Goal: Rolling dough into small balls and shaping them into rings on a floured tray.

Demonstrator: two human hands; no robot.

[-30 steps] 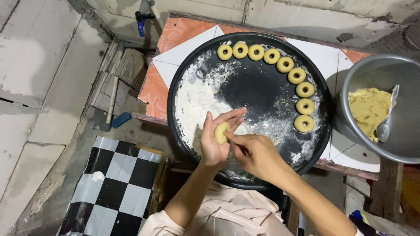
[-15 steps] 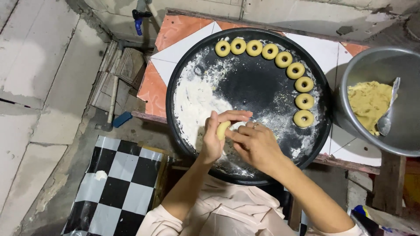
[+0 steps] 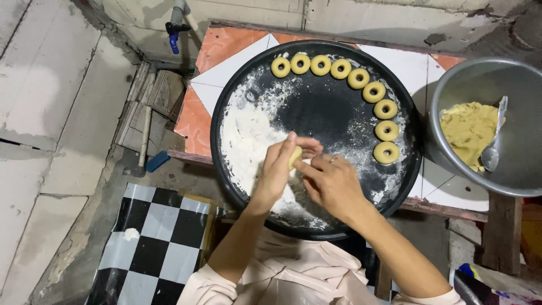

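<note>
Cupping a pale dough piece (image 3: 294,157) in curled left hand (image 3: 278,169), right hand (image 3: 333,183) fingertips pinching it, above floured black tray (image 3: 226,101)

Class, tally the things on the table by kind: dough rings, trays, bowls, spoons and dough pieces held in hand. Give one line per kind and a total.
Dough rings: 9
Round black tray: 1
Metal bowl: 1
Spoon: 1
Dough piece between left hand and right hand: 1
Total: 13

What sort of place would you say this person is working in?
Probably a rough home or backyard kitchen: a floured tray of dough rings on a tiled table, a dough bowl, bare concrete floor.
</note>
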